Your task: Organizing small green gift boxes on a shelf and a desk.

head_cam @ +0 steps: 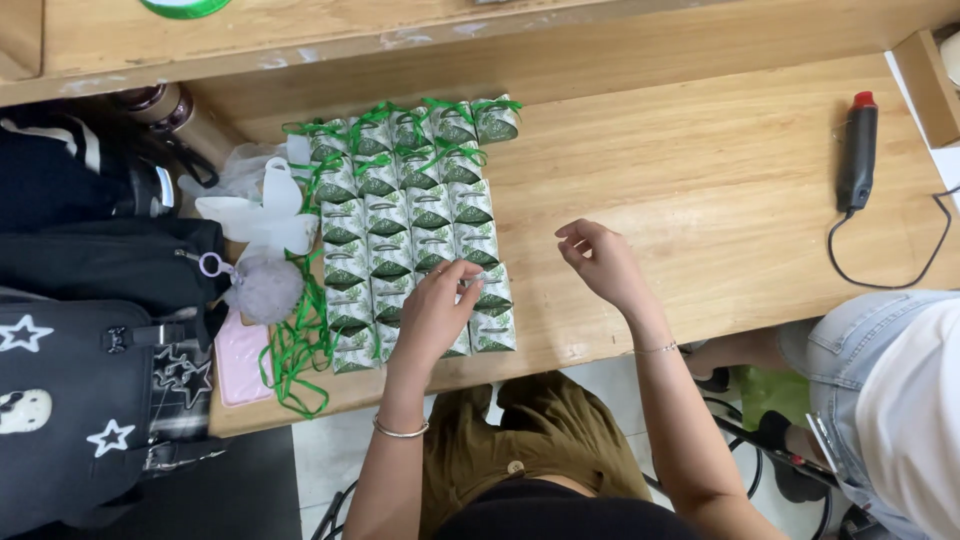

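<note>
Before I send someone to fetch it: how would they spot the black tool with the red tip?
Start at the wooden table and go to its far right side, away from the green-and-white boxes. The black tool lies alone there, red-capped, trailing a black cord.
</note>
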